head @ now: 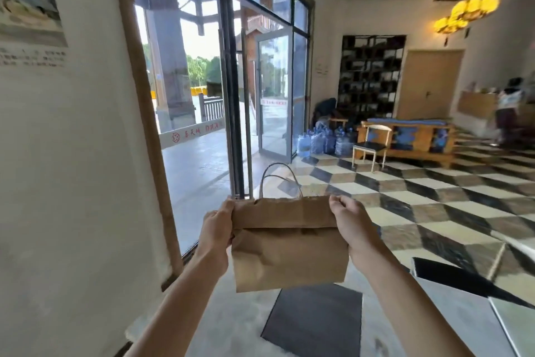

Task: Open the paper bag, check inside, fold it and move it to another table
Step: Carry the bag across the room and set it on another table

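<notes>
I hold a brown paper bag (289,246) in the air in front of me, at chest height. The bag is flattened and creased across its upper part, and its twisted paper handles stick up from the top edge. My left hand (217,226) pinches the bag's upper left corner. My right hand (351,223) pinches the upper right corner. Both arms reach forward from the bottom of the view.
A white wall stands close on my left, with a glass window and door (273,93) ahead. A dark mat (315,324) lies on the floor below the bag. A chair (370,145), wooden bench, water jugs and checkered floor lie ahead right. A person stands far right.
</notes>
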A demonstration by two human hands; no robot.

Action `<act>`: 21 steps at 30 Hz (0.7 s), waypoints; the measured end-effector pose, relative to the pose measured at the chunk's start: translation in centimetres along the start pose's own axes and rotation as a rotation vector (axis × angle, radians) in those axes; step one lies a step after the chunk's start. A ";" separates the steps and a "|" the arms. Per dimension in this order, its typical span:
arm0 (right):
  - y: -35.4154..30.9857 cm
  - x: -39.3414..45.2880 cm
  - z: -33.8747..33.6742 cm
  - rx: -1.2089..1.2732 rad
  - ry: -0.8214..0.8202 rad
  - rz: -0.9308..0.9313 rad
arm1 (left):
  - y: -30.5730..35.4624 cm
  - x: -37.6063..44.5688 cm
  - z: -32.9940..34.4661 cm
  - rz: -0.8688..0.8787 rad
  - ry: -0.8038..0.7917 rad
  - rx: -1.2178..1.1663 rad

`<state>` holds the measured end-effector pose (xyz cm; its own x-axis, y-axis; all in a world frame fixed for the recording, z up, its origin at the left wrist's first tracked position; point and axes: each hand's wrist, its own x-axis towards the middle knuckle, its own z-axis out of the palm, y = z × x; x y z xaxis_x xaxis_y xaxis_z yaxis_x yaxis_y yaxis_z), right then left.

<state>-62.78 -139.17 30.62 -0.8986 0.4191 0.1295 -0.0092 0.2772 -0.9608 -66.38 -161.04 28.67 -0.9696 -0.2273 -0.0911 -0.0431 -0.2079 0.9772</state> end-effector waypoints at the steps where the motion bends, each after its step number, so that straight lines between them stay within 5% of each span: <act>1: 0.2 0.5 0.2 -0.009 0.022 0.007 | -0.2 1.2 0.6 0.001 -0.029 0.013; 14: 3.4 5.2 0.6 -0.064 0.291 0.153 | -4.3 11.5 7.6 -0.101 -0.326 0.021; 21: 7.4 6.6 -1.9 -0.022 0.284 0.226 | -8.5 12.2 11.8 -0.079 -0.381 0.063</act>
<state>-67.90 -132.71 24.85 -0.7192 0.6946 -0.0195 0.1880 0.1674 -0.9678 -80.65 -150.78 21.51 -0.9823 0.1586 -0.1002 -0.1241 -0.1490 0.9810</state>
